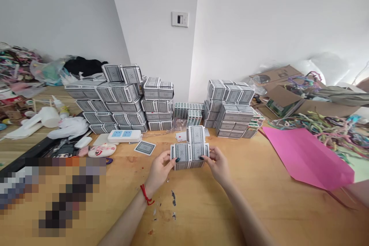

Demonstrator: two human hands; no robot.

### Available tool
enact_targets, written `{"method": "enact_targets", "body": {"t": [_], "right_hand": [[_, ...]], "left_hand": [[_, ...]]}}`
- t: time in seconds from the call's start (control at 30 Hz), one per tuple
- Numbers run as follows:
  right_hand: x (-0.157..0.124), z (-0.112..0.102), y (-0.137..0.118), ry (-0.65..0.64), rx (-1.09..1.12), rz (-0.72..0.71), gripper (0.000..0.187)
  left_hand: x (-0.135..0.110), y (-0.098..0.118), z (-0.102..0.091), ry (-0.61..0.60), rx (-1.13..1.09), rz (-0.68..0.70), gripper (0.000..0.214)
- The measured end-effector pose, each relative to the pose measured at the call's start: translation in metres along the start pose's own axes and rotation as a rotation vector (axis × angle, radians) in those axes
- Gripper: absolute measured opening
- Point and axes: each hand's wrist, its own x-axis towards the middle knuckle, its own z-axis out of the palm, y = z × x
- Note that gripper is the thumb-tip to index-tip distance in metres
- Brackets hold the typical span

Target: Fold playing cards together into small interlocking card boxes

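Note:
Between my hands is a block built of playing cards (183,152), with grey patterned backs facing out and one card section standing up above the rest. My left hand (159,168) grips its left end, thumb on the front face and fingers behind. My right hand (218,164) holds the right end in the same way. A few loose playing cards (181,136) lie just behind the block, partly hidden by it. One single card (145,147) rests back-up on the table to the left.
Stacked card blocks stand at the back left (121,107) and back right (235,113), with small card boxes (188,109) between them. A white power strip (125,135) lies left. Pink paper (308,157) and tangled coloured cords (323,134) are at right, near another person's arm (359,192).

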Motion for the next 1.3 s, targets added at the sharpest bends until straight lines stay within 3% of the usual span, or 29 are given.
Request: {"method": "enact_targets", "body": {"t": [0.33,1.3], "right_hand": [[0.0005,-0.0005,0.0023,-0.003,-0.046,-0.012,0.031],[-0.0001,0.0043,0.0068,-0.060,-0.039,-0.010,0.024]], "left_hand": [[-0.0038,0.0073,0.0013,0.112,0.233,0.147,0.015],[-0.0016,-0.0020,-0.0034,0.109,0.315,0.215,0.014]]}}
